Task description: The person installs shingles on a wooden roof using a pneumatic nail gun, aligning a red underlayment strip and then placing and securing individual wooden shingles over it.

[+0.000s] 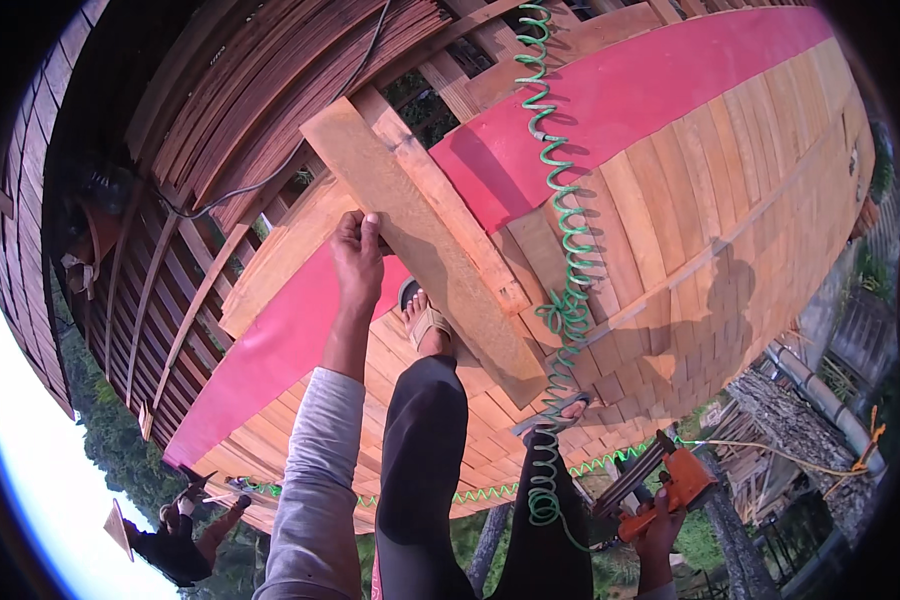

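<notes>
My left hand (358,245) is closed on the edge of a long brown wooden board (425,245), its thumb pressed on the face. The board slants over the roof, above my sandalled foot (428,325). At the lower right my right hand (656,528) is wrapped round the handle of an orange nail gun (685,478), held out beyond my leg. A green coiled air hose (570,240) hangs across the view and runs down toward the nail gun. Under the held board, a lighter plank (460,235) lies on the roof beside a red sheet (630,105).
Rows of wooden shingles (660,210) cover the curved roof. Bare battens (155,300) with gaps lie at left, and stacked thin boards (290,80) at the top. A black cable (270,180) crosses there. Another person (175,545) in a conical hat is at the lower left edge.
</notes>
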Available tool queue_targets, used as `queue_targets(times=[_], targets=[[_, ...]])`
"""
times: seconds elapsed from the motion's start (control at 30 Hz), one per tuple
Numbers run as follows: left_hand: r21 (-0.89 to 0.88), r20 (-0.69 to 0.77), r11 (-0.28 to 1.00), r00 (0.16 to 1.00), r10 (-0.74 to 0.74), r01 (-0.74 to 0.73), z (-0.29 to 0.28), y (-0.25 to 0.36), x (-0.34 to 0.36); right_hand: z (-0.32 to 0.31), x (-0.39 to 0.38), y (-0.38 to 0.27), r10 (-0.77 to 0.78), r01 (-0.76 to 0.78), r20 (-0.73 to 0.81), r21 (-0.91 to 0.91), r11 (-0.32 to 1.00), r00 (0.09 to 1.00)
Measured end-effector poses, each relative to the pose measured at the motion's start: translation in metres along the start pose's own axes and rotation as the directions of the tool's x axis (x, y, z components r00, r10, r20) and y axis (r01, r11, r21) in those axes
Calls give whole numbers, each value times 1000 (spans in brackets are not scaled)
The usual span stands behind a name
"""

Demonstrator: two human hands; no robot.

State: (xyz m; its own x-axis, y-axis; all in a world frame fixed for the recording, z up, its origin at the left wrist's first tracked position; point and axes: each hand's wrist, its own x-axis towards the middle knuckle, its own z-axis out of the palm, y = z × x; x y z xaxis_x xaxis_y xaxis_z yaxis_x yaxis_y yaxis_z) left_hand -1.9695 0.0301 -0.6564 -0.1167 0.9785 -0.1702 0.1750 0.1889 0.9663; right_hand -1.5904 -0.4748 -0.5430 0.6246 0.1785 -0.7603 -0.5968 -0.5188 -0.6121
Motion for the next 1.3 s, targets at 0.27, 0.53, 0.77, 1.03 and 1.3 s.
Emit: queue_targets(times=[0.27, 0.53, 0.77, 1.03, 1.3], targets=[[277, -219, 960, 976, 24, 38, 42, -130, 98, -46, 7, 27, 68, -62, -109, 50, 997, 992], [265, -256, 945, 959, -125, 194, 17, -140, 135, -40, 7, 33, 112, -93, -130, 143, 985, 985], [282, -206, 944, 972, -117, 173, 24, -143, 147, -46, 6, 36, 64, -54, -73, 137, 989, 995], [222, -241, 960, 964, -116, 171, -4, -145, 124, -59, 18, 42, 123, -121, -62, 36, 992, 991], [289, -319, 934, 941, -110, 207, 57, -134, 117, -108, 22, 69, 196, -194, -141, 30, 981, 970]])
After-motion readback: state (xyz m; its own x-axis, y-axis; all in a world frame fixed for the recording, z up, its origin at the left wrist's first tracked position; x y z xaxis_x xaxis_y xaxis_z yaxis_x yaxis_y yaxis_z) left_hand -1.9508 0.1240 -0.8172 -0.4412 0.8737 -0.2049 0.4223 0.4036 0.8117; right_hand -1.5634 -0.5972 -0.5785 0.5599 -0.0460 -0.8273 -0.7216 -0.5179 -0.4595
